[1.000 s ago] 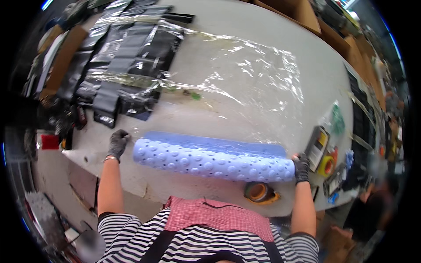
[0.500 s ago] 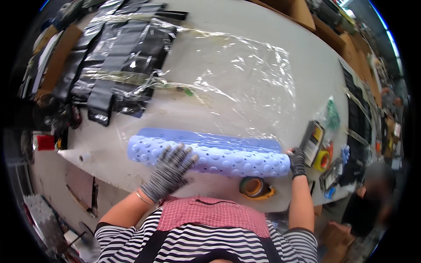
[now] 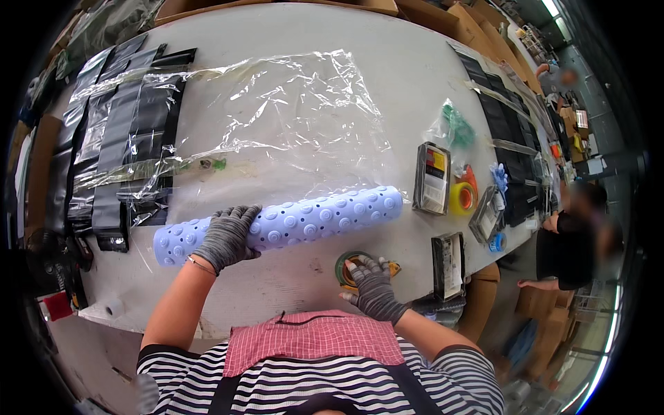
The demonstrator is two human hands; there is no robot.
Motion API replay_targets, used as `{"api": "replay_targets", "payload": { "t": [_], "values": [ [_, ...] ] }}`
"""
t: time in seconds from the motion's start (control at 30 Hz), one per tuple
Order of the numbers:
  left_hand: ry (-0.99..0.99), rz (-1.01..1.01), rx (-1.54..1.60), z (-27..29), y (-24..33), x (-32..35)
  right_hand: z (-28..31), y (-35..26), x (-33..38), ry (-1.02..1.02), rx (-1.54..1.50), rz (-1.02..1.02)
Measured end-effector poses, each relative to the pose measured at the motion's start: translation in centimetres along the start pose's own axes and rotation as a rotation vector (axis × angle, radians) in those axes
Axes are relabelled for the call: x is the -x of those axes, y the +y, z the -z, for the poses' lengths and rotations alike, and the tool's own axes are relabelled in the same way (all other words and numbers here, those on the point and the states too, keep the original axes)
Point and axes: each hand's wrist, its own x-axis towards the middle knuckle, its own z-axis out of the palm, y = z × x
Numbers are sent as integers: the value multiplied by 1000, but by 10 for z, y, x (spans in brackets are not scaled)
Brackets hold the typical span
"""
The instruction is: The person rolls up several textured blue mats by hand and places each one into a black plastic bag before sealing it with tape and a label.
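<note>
A blue bath mat with round bumps and small holes, rolled into a tube, lies slantwise across the table. Gloved in grey with bare fingertips, my left hand grips it near its left end, fingers over the top. Closer to me, a roll of tape in a yellow-orange dispenser rests on the table. My right hand, in a matching glove, has its fingers curled over the dispenser and partly hides it. Thin clear plastic film spreads out beyond the mat.
Flat black plastic bags bound with clear tape lie at left. On the right are a black-edged box, a yellow tape roll, a green bundle and another box. A person stands beyond the table's right edge.
The mat is now fully rolled and tilted, its right end farther away. My right hand has left that end and come to the tape dispenser. My left hand now wraps the roll. The view has shifted.
</note>
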Motion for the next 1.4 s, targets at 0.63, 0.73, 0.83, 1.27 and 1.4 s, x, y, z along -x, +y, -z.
{"api": "replay_targets", "payload": {
  "t": [0.63,0.73,0.83,1.27,1.4],
  "values": [
    [-40,-90,91,-20,10,19,6,-14,-55,114,127,82],
    [-167,-13,179,-39,16,49,-7,-27,-66,100,133,200],
    [-269,7,300,-53,24,93,-16,-32,-56,57,161,308],
    [95,309,21,-44,18,84,21,-38,-161,-139,26,476],
    [19,159,35,-3,-19,49,10,-49,-182,-117,283,390]
  ]
}}
